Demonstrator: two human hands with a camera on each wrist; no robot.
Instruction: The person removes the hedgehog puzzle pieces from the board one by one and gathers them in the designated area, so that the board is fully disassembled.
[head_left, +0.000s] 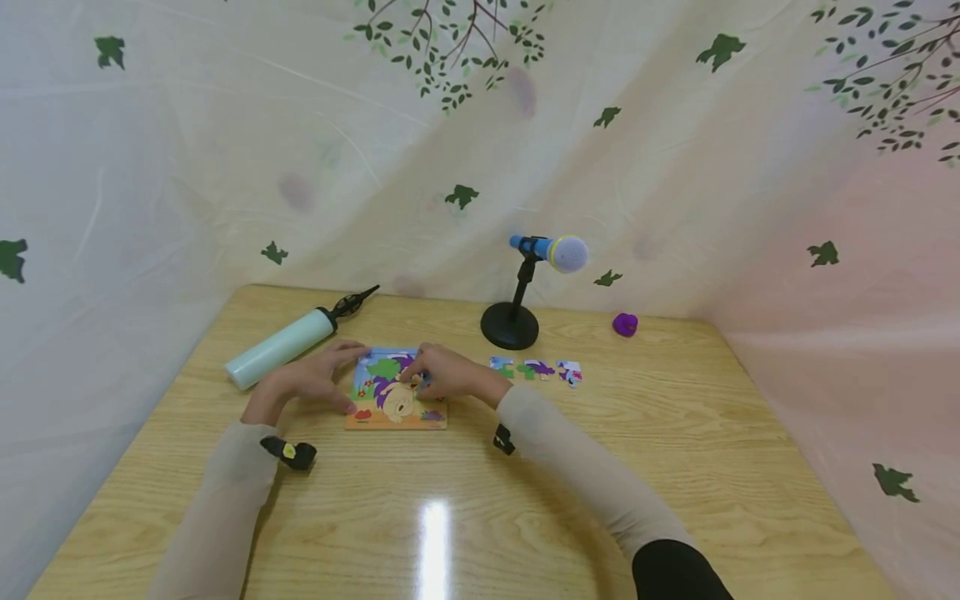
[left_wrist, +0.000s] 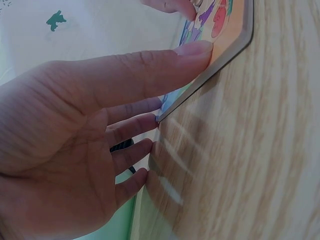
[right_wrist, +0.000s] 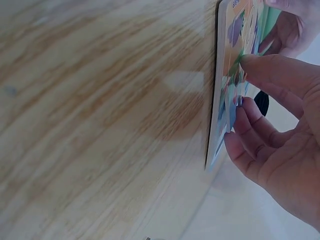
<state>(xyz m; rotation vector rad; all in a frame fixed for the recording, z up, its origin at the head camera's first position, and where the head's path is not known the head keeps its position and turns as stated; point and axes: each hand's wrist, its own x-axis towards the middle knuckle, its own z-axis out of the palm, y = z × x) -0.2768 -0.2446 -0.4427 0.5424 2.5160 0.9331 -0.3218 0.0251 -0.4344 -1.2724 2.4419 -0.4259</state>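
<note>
The step in hand appears to be seating a piece in the puzzle board (head_left: 390, 422), which lies flat on the worktop (head_left: 690, 442) in front of the person, between both hands. The left hand (head_left: 315, 377) braces the board's left side: its fingers are extended and spread, with the thumb on the printed face and fingertips at the edge. The right hand (head_left: 452, 372) works over the upper right area with bent fingers; whether these pinch a piece or only press one cannot be told. Three loose pieces (head_left: 536, 369) lie in a row to the right of the board, so the assembly is judged incomplete. The next move likely calls for aligning the outline with its recess, pressing flush, then fetching another piece. The worktop has a light wood grain and shows a bright reflection near its front. A pale green pump (head_left: 281, 348) lies diagonally beyond the left hand; a blue toy microphone (head_left: 567, 254) stands on a black round-based stand (head_left: 509, 326) behind the loose pieces, with a small purple object (head_left: 626, 324) farther right. A pale backdrop (head_left: 337, 167) printed with leaves and branches encloses the rear and sides.
</note>
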